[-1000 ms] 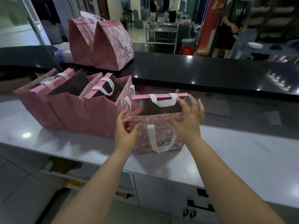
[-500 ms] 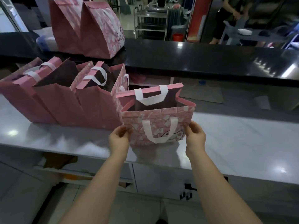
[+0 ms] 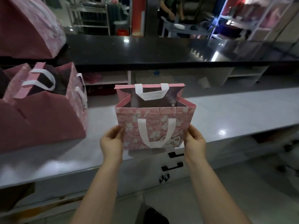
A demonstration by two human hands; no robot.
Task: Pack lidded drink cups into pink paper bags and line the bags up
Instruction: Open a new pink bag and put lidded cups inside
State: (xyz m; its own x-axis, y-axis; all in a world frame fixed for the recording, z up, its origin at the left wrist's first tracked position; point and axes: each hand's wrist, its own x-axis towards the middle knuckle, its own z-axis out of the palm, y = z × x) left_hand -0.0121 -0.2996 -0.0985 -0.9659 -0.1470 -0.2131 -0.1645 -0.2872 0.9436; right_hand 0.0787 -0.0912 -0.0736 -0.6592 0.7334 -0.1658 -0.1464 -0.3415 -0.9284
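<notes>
A pink patterned paper bag (image 3: 155, 126) with white handles stands open-topped at the front edge of the grey counter (image 3: 226, 113). My left hand (image 3: 111, 141) grips its lower left edge, and my right hand (image 3: 195, 141) grips its lower right edge. The inside of the bag looks dark; no cup shows in it. To the left a row of pink bags (image 3: 42, 107) stands on the same counter, their tops open.
More pink bags (image 3: 27, 28) sit on the raised black counter (image 3: 145, 50) behind. Shelves lie under that counter. A person stands at a table in the far background (image 3: 171, 10). Drawer fronts with black handles (image 3: 172, 166) are below the counter edge.
My hands went from the bag's top rim down to its lower sides. The bag moved right and toward the counter's front edge, away from the row of bags.
</notes>
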